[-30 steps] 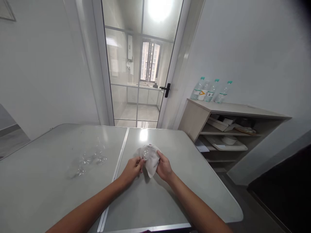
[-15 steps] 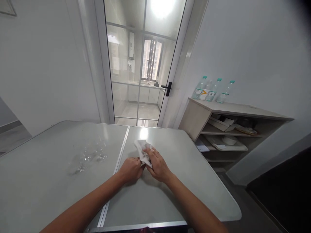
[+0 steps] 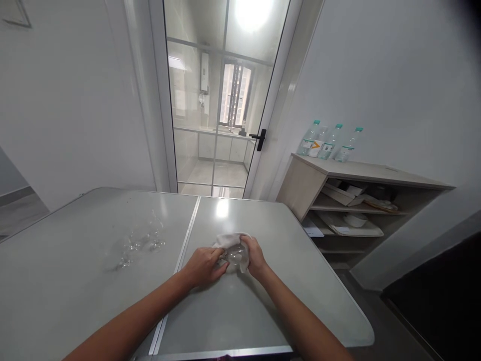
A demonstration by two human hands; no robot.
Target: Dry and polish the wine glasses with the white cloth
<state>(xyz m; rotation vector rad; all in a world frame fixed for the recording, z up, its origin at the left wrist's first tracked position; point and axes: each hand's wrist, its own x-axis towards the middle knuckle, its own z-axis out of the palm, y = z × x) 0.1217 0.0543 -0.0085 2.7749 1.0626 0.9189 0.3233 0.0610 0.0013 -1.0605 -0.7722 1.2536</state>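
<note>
Just right of the table's metal seam, my left hand point(image 3: 206, 265) grips one end of a clear, rounded glass point(image 3: 235, 256) that lies tilted on its side above the tabletop. My right hand point(image 3: 256, 255) is closed on a white cloth point(image 3: 228, 239), pressing it around the far and right sides of the glass bowl. The end inside my left fingers is mostly hidden. Over on the left half of the table sits a group of clear glassware point(image 3: 141, 243), too transparent to make out piece by piece.
The pale table point(image 3: 221, 321) has a metal rim and a seam point(image 3: 187, 235) across it. Behind it stands a glass door point(image 3: 214, 110) with a black handle point(image 3: 260, 139). At right, a shelf unit point(image 3: 361, 175) holds several plastic bottles point(image 3: 328, 143) on top, with trays and a bowl inside.
The cloth has shifted from covering the glass to its far and right sides, so the bowl now shows. My right hand has moved a little right; my left hand has turned slightly.
</note>
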